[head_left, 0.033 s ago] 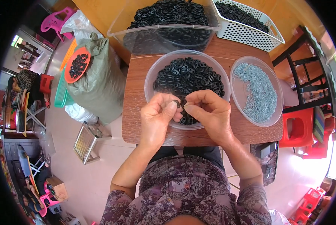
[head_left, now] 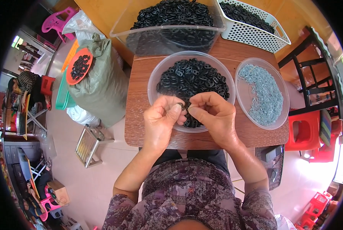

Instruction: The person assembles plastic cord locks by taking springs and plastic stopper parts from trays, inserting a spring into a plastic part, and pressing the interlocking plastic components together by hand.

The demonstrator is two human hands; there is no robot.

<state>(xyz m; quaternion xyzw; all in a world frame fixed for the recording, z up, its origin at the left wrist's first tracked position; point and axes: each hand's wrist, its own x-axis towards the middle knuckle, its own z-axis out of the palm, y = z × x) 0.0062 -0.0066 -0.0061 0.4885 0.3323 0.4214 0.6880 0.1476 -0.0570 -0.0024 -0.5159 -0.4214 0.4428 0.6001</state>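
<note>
We pinch one small black ring between our two hands, just above the near edge of the round bowl. Our left hand grips it with thumb and first finger, and the other fingers are curled in. Our right hand meets it from the other side, with its fingertips pressed tight on the same ring. We cannot tell if a little grey piece is in there too; it is too small to see.

The bowl under our hands is heaped with black rings. Just beside it on the right is a dish with a curved pile of pale grey clips. Both sit on a small brown table.

We think the work is far from over. The bowl looks nearly full, and the grey pile is big too. We see no pile of finished pieces close to our hands.

Past the bowl stand a clear tub and a white basket, both full of more black rings. To the left a grey sack holds an orange dish with a few more.
</note>
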